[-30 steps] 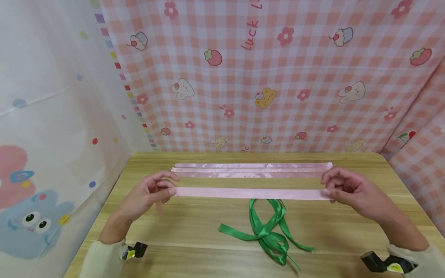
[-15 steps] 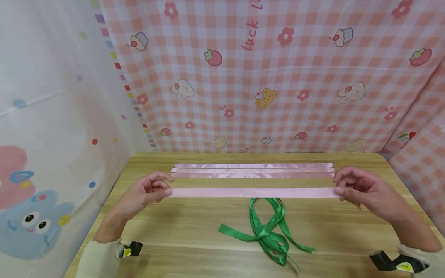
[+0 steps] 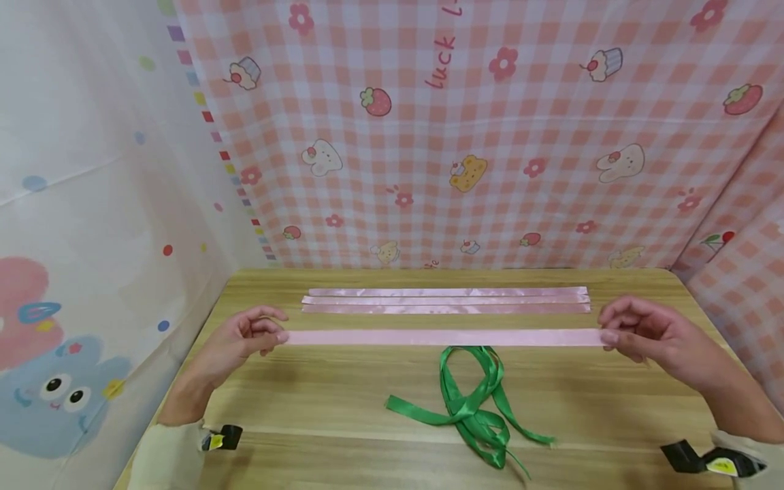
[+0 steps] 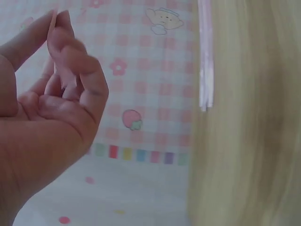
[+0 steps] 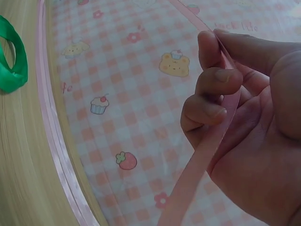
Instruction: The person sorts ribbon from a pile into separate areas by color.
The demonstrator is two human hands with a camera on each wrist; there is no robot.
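Crosswise, pink ribbon [image 3: 441, 337] left-to-right.

A long, flat strip of pale pink satin ribbon [image 3: 442, 337] is stretching straight and level from left to right, held taut just above the light wooden tabletop [image 3: 343, 401]. Its left end is being pinched between the thumb and fingertips of the left hand [image 3: 245, 338], and its right end is being pinched by the curled fingers of the right hand [image 3: 649, 333]. In the right wrist view the ribbon [image 5: 202, 165] is running across the palm [image 5: 254, 155] and under the bent fingers, its surface showing smooth and faintly glossy. It is lying parallel to the table's far edge.
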